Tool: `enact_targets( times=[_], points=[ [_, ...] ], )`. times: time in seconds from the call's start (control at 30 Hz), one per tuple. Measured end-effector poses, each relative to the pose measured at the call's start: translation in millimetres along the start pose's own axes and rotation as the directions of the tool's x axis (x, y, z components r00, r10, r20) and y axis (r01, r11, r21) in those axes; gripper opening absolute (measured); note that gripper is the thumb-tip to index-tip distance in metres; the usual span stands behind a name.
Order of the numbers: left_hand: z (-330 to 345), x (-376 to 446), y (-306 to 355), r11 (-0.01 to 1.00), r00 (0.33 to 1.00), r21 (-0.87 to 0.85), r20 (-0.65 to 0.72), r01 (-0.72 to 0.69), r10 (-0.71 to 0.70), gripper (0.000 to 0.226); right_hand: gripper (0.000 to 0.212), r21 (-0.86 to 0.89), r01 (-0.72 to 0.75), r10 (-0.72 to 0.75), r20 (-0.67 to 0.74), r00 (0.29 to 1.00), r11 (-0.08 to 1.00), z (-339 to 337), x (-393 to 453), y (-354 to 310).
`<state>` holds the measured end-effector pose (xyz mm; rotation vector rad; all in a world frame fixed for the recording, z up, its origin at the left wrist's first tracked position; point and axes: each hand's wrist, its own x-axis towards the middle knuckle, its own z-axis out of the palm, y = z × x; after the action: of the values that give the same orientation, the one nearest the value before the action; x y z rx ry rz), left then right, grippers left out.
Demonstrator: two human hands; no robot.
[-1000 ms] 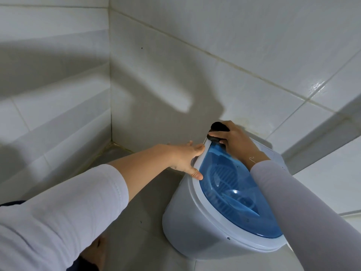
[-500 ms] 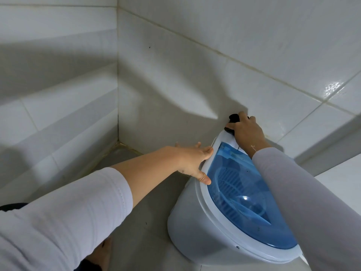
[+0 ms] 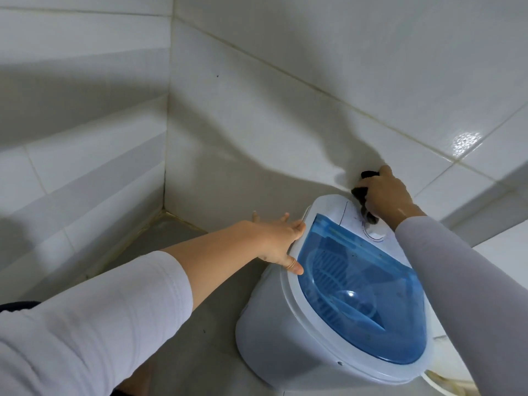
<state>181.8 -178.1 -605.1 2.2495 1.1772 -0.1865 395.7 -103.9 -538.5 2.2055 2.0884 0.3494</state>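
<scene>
A small white plastic washing machine (image 3: 274,338) stands on the grey tiled floor (image 3: 177,324), close to the corner of the glossy white tiled walls (image 3: 285,81), whose grout lines are yellowed. Its tub is smooth and rounded. On top sits a translucent blue lid (image 3: 371,310), straight along its far edge and curved toward the camera, with a ribbed moulding showing through it. Behind the lid is a flat white panel with a round white dial (image 3: 375,228). The left hand (image 3: 274,241) rests against the machine's left rim. Its fingers (image 3: 298,225) are straight and spread, gripping nothing, with the thumb lying on the rim just beside the lid's edge. The right hand (image 3: 385,195) is at the back of the panel, next to the wall. Its fingers (image 3: 371,190) are curled tightly round a dark rag (image 3: 360,192), soft and crumpled, which pokes out above and below the fist. The rag's lower end touches the panel just above the dial. Both arms wear pale long sleeves, the left one pushed up the forearm.
</scene>
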Motion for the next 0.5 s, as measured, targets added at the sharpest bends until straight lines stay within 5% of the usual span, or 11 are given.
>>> enact_targets(
  times=[0.13, 0.27, 0.5],
  points=[
    [3, 3, -4, 0.999, 1.000, -0.033, -0.009, -0.002, 0.002, 0.098, 0.061, 0.281, -0.085, 0.087, 0.005, 0.996, 0.956, -20, -7, 31],
    [-6, 6, -6, 0.996, 1.000, -0.093, 0.004, -0.002, 0.003, 0.110, 0.076, 0.353, -0.069, 0.077, -0.008, 0.997, 0.933, -13, -14, 32],
    [-12, 12, 1, 0.995, 0.997, 0.074, 0.036, 0.063, -0.065, 0.119, 0.050, 0.350, 0.010, 0.034, -0.118, 0.992, 0.937, 9, -7, 23]
  ],
)
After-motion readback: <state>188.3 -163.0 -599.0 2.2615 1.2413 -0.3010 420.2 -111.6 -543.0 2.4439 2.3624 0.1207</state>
